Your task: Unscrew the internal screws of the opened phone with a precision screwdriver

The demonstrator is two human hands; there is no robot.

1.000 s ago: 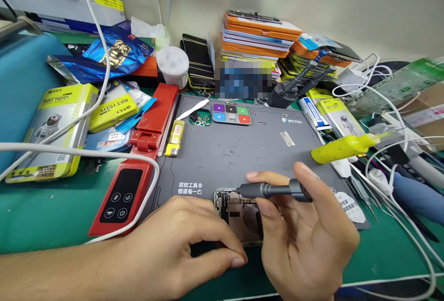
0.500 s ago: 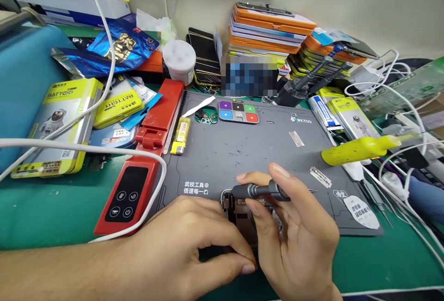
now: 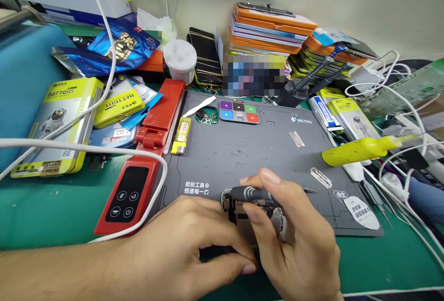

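My left hand (image 3: 189, 241) is closed around the near-left side of an opened phone (image 3: 244, 227), its inner parts showing between my hands. My right hand (image 3: 301, 231) grips a dark screwdriver (image 3: 248, 193) with pale rings, lying sideways over the phone's far edge between thumb and fingers. A thin pointed tip sticks out to the right beyond the fingers, seemingly the same tool's. Beside the right thumb, a shiny crumpled film (image 3: 277, 220) shows at the phone's right side. Most of the phone's lower part is hidden by my hands.
The grey mat (image 3: 236, 153) bears a yellow battery (image 3: 181, 135), a white pry tool (image 3: 199, 106), a coloured screw pad (image 3: 239, 112) and a razor blade (image 3: 321, 177). A red device (image 3: 126, 194) with a white cable stands left; a yellow bottle (image 3: 357, 150) lies right.
My right hand has tilted and its index finger has come down over the screwdriver. More of the shiny film shows. My left hand and the phone have stayed put.
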